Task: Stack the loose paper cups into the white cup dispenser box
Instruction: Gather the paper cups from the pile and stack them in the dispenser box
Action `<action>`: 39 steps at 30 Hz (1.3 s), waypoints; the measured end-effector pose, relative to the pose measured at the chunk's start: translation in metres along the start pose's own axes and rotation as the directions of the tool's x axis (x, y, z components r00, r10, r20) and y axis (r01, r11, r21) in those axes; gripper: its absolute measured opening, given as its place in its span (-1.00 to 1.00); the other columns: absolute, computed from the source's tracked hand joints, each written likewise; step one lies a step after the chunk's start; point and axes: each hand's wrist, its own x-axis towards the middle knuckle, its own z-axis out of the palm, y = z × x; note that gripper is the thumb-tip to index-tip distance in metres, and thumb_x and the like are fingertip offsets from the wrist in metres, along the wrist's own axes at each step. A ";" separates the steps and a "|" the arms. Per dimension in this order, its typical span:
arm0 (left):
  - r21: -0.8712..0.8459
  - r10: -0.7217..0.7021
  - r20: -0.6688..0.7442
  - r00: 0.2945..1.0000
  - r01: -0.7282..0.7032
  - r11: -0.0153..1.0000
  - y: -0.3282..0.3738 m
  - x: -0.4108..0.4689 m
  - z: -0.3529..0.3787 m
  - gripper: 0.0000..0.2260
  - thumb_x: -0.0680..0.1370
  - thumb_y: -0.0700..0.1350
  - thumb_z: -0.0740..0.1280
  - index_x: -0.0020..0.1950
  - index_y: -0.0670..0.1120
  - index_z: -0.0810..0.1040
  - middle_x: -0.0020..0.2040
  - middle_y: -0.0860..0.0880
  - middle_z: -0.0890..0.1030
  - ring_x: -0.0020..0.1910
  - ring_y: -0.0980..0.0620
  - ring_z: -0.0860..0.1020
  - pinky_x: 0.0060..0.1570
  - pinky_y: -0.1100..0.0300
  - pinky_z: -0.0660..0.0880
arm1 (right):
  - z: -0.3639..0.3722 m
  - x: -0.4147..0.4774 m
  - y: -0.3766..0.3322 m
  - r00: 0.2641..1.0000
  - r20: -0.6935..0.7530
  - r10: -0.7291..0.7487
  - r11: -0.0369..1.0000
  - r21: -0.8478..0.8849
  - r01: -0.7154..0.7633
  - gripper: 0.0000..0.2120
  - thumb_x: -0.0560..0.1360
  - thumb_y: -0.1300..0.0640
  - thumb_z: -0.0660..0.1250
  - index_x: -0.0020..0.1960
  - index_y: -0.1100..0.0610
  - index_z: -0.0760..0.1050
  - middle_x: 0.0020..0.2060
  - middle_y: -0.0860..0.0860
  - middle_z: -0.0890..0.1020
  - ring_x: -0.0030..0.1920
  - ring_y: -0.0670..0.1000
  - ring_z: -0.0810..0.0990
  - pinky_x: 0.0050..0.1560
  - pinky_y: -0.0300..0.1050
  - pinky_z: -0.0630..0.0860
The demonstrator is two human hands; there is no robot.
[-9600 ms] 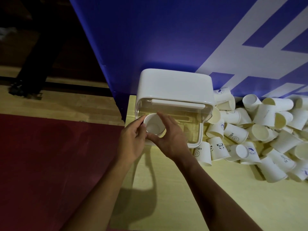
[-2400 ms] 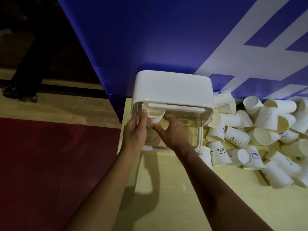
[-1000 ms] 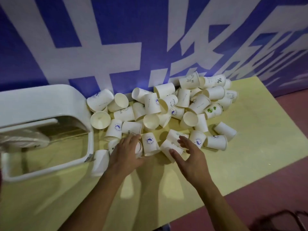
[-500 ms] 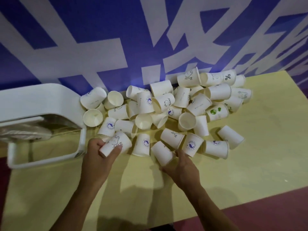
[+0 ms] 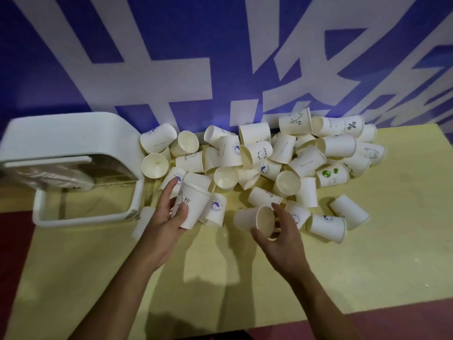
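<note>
In the head view, the left hand (image 5: 164, 223) held a paper cup printed "Hi" (image 5: 193, 207) at the near edge of the pile. Its thumb lay across the front of the cup, its fingers reached up behind, and the cup's wider end pointed away from the person. Whether a second cup sat nested in its top could not be told.

The right hand (image 5: 282, 238) was curled round a plain cup (image 5: 258, 219), which lay on its side with its open mouth turned toward the camera. The thumb was under the rim and the fingers over the top.

The pile of loose paper cups (image 5: 282, 155) sprawled across the far side of the yellow table (image 5: 367, 261), against a blue wall with large white characters (image 5: 171, 77). Most of these cups lay on their sides, some showing small printed logos.

The white cup dispenser box (image 5: 68, 136) stood at the table's left end, its right wall touching the nearest cups of the pile. Its front opening faced the person. Inside, a stack of nested cups (image 5: 54, 176) lay on its side, blurred in the picture.

Dark red floor (image 5: 12, 253) showed to the left of the table.
</note>
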 end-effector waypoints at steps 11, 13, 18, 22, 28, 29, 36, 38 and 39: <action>0.172 -0.019 0.165 0.986 -0.009 0.985 -0.004 -0.005 0.032 -0.46 0.67 -0.13 0.33 0.50 0.44 0.36 0.42 0.10 0.59 0.37 0.09 0.57 0.34 -0.03 0.53 | 0.002 0.005 -0.046 0.995 0.054 -0.087 0.987 0.141 0.079 -0.43 0.43 -0.12 0.57 0.39 -0.14 0.48 0.20 -0.37 0.47 0.22 -0.20 0.52 0.11 -0.26 0.55; 0.178 0.006 0.120 0.993 -0.028 0.984 -0.003 -0.006 0.032 -0.51 0.66 -0.14 0.38 0.45 0.38 0.44 0.27 -0.01 0.68 0.20 0.04 0.66 0.17 0.02 0.61 | -0.001 0.006 -0.051 0.996 0.052 -0.076 0.983 0.174 0.066 -0.43 0.42 -0.11 0.58 0.37 -0.17 0.48 0.22 -0.34 0.48 0.20 -0.24 0.53 0.09 -0.29 0.54; 0.108 0.114 -0.009 0.993 -0.113 0.988 0.004 -0.011 0.015 -0.50 0.34 -0.03 0.56 0.23 0.10 0.49 0.10 -0.18 0.71 -0.08 -0.12 0.61 -0.08 -0.02 0.56 | -0.003 0.007 -0.069 0.988 0.060 -0.140 0.974 0.188 0.126 -0.42 0.37 -0.11 0.63 0.30 -0.24 0.45 0.22 -0.27 0.55 0.16 -0.20 0.58 0.04 -0.34 0.55; 0.197 0.248 -0.136 0.959 -0.220 0.956 0.008 -0.016 -0.026 -0.43 0.38 -0.30 0.61 0.26 0.06 0.48 0.16 -0.07 0.68 0.04 -0.08 0.67 -0.04 0.14 0.62 | 0.009 0.007 -0.095 0.977 0.049 -0.209 0.966 0.169 0.198 -0.38 0.34 -0.25 0.56 0.34 -0.19 0.48 0.20 -0.24 0.58 0.18 -0.23 0.57 0.02 -0.41 0.52; 0.386 0.334 -0.226 0.915 -0.231 0.893 0.016 -0.031 -0.120 -0.30 0.32 -0.11 0.65 0.35 0.30 0.47 0.33 0.11 0.58 0.31 0.08 0.59 0.27 0.09 0.58 | 0.071 -0.002 -0.142 0.952 0.105 -0.287 0.950 0.160 0.269 -0.38 0.37 -0.30 0.55 0.36 -0.15 0.49 0.21 -0.27 0.57 0.21 -0.22 0.56 0.05 -0.40 0.52; 0.437 0.358 -0.232 0.904 -0.232 0.869 0.018 -0.033 -0.136 -0.32 0.33 -0.09 0.66 0.36 0.23 0.47 0.32 0.11 0.57 0.30 0.08 0.58 0.25 0.05 0.59 | 0.084 -0.005 -0.149 0.949 0.115 -0.294 0.950 0.148 0.277 -0.36 0.38 -0.30 0.54 0.37 -0.13 0.49 0.22 -0.27 0.57 0.21 -0.21 0.55 0.06 -0.40 0.52; 0.596 0.418 -0.220 0.881 -0.218 0.773 0.031 -0.013 -0.220 -0.26 0.39 0.01 0.65 0.49 0.15 0.38 0.39 0.20 0.51 0.38 0.16 0.47 0.27 0.17 0.52 | 0.167 -0.027 -0.189 0.945 0.126 -0.301 0.952 0.100 0.289 -0.37 0.40 -0.16 0.58 0.41 -0.12 0.47 0.26 -0.29 0.54 0.26 -0.17 0.54 0.07 -0.29 0.57; 0.610 0.400 -0.183 0.898 -0.215 0.762 0.029 0.003 -0.232 -0.25 0.42 0.02 0.64 0.53 0.15 0.37 0.44 0.16 0.50 0.41 0.13 0.46 0.32 0.14 0.51 | 0.179 -0.033 -0.195 0.954 0.101 -0.281 0.955 0.128 0.268 -0.39 0.39 -0.12 0.58 0.39 -0.10 0.48 0.24 -0.29 0.56 0.26 -0.16 0.55 0.09 -0.29 0.57; 0.626 0.396 -0.163 0.904 -0.215 0.749 0.027 0.011 -0.236 -0.25 0.42 0.02 0.64 0.53 0.14 0.37 0.44 0.14 0.51 0.41 0.11 0.46 0.32 0.12 0.52 | 0.183 -0.035 -0.196 0.958 0.084 -0.274 0.956 0.135 0.262 -0.39 0.39 -0.11 0.58 0.39 -0.09 0.49 0.23 -0.27 0.57 0.25 -0.15 0.56 0.09 -0.27 0.57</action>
